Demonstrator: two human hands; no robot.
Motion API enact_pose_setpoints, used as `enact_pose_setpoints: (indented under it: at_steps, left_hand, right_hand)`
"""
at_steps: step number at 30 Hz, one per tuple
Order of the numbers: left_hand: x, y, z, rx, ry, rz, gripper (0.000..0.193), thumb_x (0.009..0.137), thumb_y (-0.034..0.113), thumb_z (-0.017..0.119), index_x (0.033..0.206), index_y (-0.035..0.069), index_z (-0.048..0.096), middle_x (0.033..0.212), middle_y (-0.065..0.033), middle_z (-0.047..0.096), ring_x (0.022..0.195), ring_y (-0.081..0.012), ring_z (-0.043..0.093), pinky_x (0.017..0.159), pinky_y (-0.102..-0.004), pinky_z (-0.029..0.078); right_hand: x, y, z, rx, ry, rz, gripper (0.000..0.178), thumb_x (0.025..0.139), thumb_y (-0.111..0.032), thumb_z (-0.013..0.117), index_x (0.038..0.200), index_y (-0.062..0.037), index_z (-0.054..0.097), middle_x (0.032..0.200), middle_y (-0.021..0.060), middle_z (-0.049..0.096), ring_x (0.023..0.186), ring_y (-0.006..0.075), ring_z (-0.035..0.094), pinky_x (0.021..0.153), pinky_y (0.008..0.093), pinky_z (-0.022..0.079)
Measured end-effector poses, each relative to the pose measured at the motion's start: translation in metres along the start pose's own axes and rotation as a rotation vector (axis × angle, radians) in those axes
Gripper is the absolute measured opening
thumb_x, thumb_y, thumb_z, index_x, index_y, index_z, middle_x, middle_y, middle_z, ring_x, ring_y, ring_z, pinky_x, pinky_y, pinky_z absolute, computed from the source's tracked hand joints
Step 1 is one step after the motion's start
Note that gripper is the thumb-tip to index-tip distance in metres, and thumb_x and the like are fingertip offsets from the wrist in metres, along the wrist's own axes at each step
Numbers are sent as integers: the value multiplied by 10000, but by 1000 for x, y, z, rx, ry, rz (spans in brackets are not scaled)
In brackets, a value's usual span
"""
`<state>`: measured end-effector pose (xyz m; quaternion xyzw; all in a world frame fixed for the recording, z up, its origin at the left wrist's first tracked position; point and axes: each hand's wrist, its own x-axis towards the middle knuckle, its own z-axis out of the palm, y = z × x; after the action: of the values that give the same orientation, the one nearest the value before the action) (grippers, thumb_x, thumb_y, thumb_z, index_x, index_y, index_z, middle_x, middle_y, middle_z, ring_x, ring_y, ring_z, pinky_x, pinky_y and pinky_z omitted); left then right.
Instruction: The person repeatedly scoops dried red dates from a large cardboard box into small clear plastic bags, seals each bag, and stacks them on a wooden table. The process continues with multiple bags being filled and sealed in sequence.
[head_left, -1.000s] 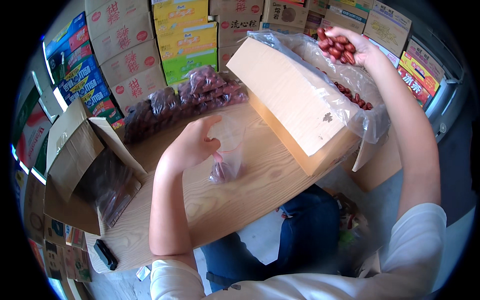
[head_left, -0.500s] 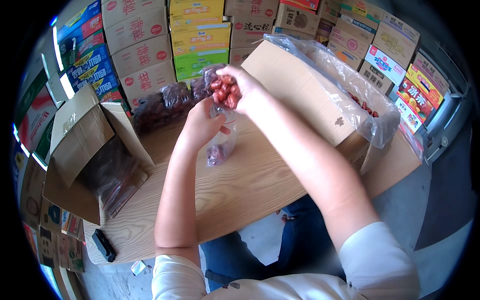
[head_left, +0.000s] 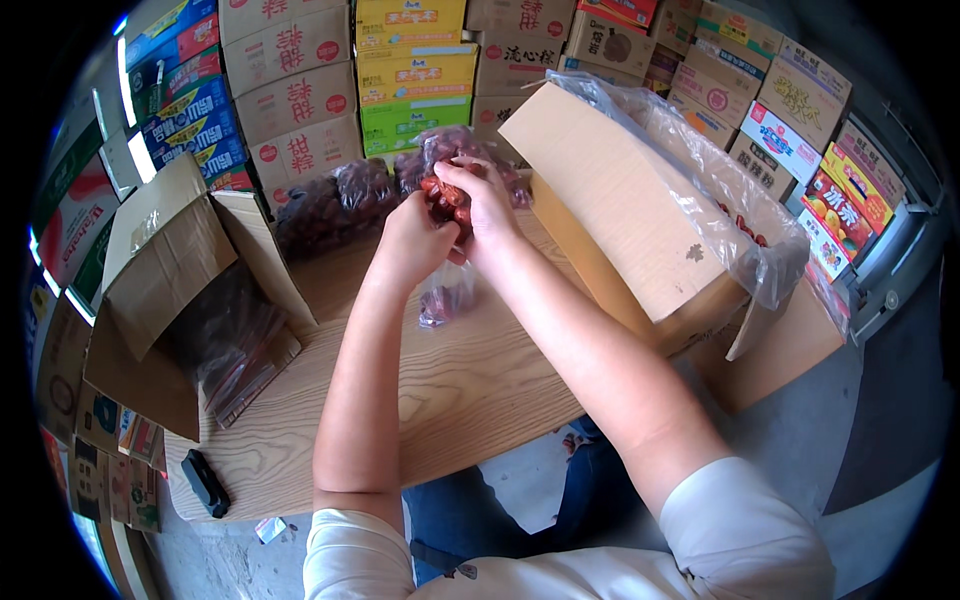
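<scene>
A handful of shiny red dates (head_left: pixel 447 197) is cupped in my right hand (head_left: pixel 488 208), fingers curled around them. Close against it, my left hand (head_left: pixel 414 241) is closed on the top of a clear plastic bag (head_left: pixel 449 298); the bag's mouth is hidden between my hands. A few dates lie in the bottom of the bag, just above the wooden table (head_left: pixel 470 370) or touching it; I cannot tell which. Behind my hands, several filled bags of dates (head_left: pixel 362 193) stand in a row along the table's far side.
At right, a large cardboard box (head_left: pixel 610 190) with a clear liner (head_left: pixel 775 245) holds more dates. An open carton (head_left: pixel 150 290) of flat plastic bags (head_left: pixel 228 345) lies at left. A black object (head_left: pixel 205 483) rests near the table's left corner. Stacked cartons (head_left: pixel 300 100) line the back.
My right hand has come down with the dates and tilted toward my left hand, covering the bag's mouth. Fewer dates show now. The whole view has shifted slightly.
</scene>
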<state>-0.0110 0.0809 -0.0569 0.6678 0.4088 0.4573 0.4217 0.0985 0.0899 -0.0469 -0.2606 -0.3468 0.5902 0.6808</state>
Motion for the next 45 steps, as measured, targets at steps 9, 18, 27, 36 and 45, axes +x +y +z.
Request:
enact_pose_setpoints:
  at_steps: [9,18,27,36,45]
  left_hand:
    - [4,-4,-2,71,20,18,343,780,-7,541,1110,-92,497,1003,-167,621,731,-224,685,613,-311,572]
    - [-6,12,7,-19,72,57,299,758,-14,581,1046,-84,541,880,-144,670,709,-207,700,558,-296,555]
    - [0,-6,-4,12,-1,20,401,769,17,562,1148,-103,513,900,-161,659,646,-205,694,544,-293,548]
    - [-10,9,6,-1,-101,39,546,761,6,540,1281,-117,430,982,-186,637,662,-206,688,569,-291,524]
    - [-16,18,5,-105,-338,-44,553,791,-53,482,1328,-128,370,1281,-221,500,663,-202,675,633,-295,525]
  right_hand:
    - [-7,2,-5,-59,31,-23,333,768,-145,719,1031,-105,517,916,73,606,741,167,599,576,313,491]
    - [9,6,-20,-131,-6,-1,212,813,-215,590,987,-92,593,894,38,605,774,171,574,678,322,474]
    - [-8,-5,3,-210,121,138,204,797,-302,622,845,-104,612,910,18,625,917,141,561,706,310,419]
    - [-53,-81,16,-547,-127,-125,160,795,-124,642,927,-43,603,872,42,612,846,131,569,794,280,453]
    - [-61,-278,-48,-1603,-23,-439,381,882,-435,570,1095,-120,606,1121,53,577,1094,160,517,992,365,364]
